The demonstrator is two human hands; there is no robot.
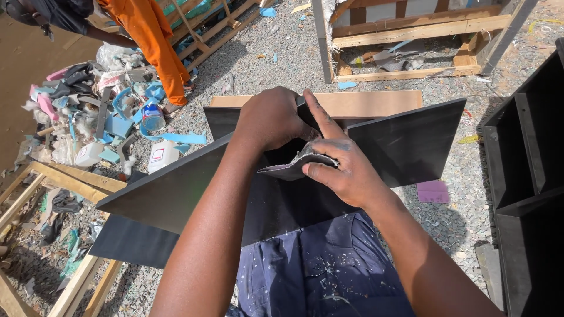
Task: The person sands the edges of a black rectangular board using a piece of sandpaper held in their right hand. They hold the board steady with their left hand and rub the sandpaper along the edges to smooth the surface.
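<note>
A long black board (411,141) lies across my lap, over gravel. My left hand (271,120) is curled closed near the board's upper edge at the centre and grips one end of a dark grey sheet of sandpaper (294,169). My right hand (341,161) pinches the same sheet from the right, thumb on top, index finger pointing up along the board. Another dark panel (132,243) lies under the board at the lower left.
A person in orange trousers (155,50) stands at the upper left beside a heap of scraps and white bottles (94,111). Wooden frames (411,35) stand at the back. A black shelved cabinet (526,176) lies to the right. A plain wooden plank (376,101) is behind the board.
</note>
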